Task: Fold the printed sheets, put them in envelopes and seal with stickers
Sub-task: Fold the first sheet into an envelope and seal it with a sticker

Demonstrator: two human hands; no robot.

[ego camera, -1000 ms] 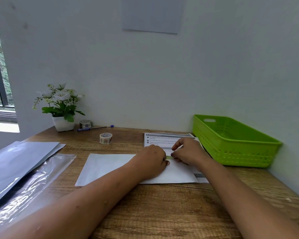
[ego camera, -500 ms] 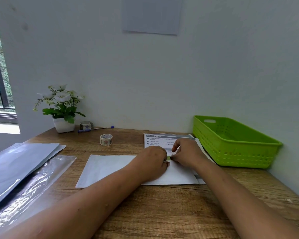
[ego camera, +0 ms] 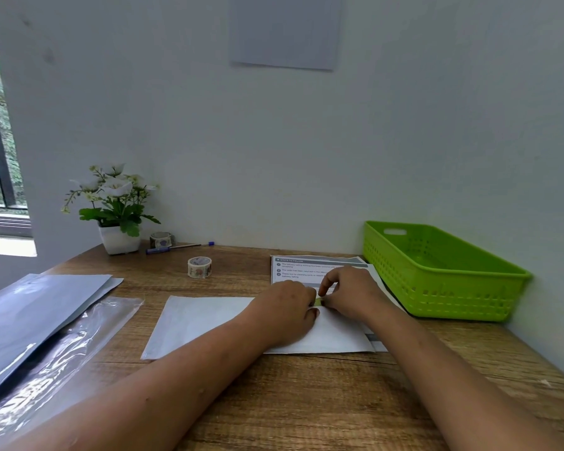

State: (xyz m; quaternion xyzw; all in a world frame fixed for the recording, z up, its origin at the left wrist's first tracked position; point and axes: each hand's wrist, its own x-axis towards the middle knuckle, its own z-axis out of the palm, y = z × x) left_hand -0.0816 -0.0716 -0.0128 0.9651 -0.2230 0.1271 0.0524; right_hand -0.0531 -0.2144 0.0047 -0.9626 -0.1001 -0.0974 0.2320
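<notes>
While both forearms reach in from the near edge of the wooden desk (ego camera: 306,402), the white envelope (ego camera: 209,323) serves as the reference for all positions. It lies flat with its long axis running left to right across the person's front.

The left hand (ego camera: 285,312) rests curled on the envelope's right half, pressing it down. The right hand (ego camera: 349,296) sits just beside it at the envelope's far edge, fingers bent. Between the fingertips of the two hands a small green sticker (ego camera: 317,302) is pinched; which hand carries the grip cannot be told. The sticker lies at the envelope's far edge, right of centre, and both hands are equally near it. The judged step is sealing: the sticker must be pressed flat across that far edge.

Left of the envelope lie clear plastic sleeves (ego camera: 46,336). Beyond the envelope's right end, printed sheets (ego camera: 306,266) lie partly under it. Beyond its left half stands a roll of sticker tape (ego camera: 199,266). Right of the envelope sits a green basket (ego camera: 437,288). Farthest back, beyond the left end, stand a potted plant (ego camera: 114,216), a second roll (ego camera: 160,239) and a pen (ego camera: 179,247).
</notes>
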